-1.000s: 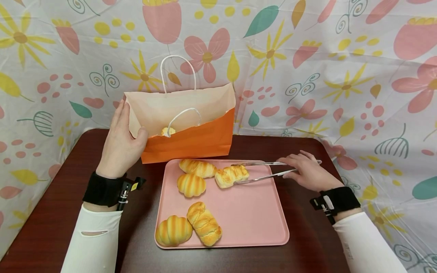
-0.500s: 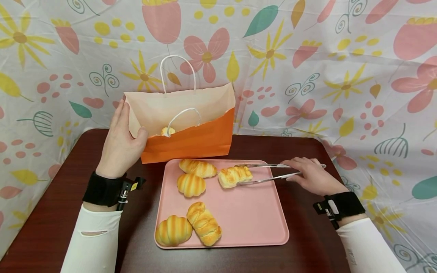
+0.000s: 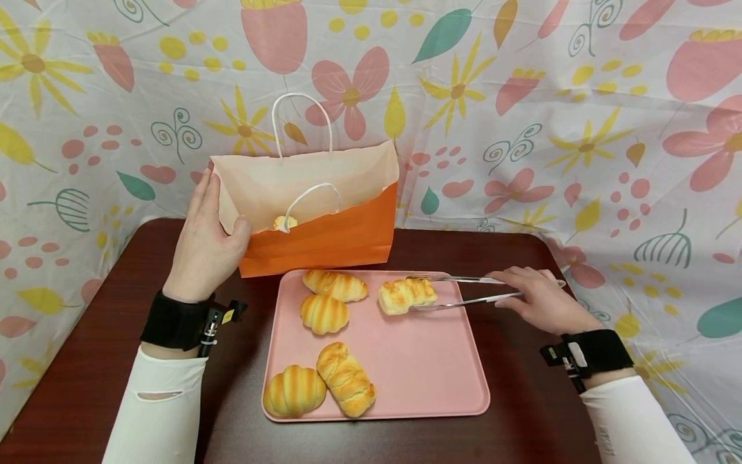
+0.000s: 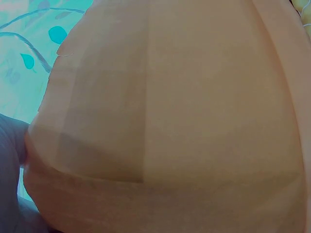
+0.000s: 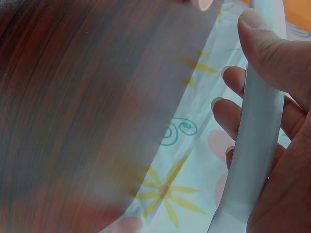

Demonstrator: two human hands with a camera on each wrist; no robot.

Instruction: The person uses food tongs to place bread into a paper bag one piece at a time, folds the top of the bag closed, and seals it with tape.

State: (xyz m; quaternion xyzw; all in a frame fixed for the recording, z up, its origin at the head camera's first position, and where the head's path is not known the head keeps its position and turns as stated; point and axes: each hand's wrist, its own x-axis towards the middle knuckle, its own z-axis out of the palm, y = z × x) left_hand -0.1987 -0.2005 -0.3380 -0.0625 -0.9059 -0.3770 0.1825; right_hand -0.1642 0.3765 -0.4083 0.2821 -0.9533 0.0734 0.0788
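The right hand (image 3: 542, 298) grasps a pair of metal tongs (image 5: 262, 131), thumb on one side and fingers on the other. The tong tips pinch a pale-ended roll (image 3: 408, 296) at the far part of the pink tray (image 3: 429, 367); whether the roll touches the tray cannot be told. The left hand (image 3: 211, 238), its fingers extended and clasping nothing, rests against the left edge of the orange paper bag (image 3: 342, 235).

Likely failures: (a) the tips take mainly the right end of the roll, so its free left end might droop or swivel and drop should the squeeze slacken; (b) a low sweep leftward could knock the striped roll (image 3: 335, 285) or the ribbed bun (image 3: 324, 314), both lying to its left; (c) the bag's near handle (image 3: 320, 185) arches across the mouth and could snag roll or tongs; (d) the near panel slopes down toward the left, and the thin paper might fold or the bag tip if the left hand let go, or if the tongs struck the rim.
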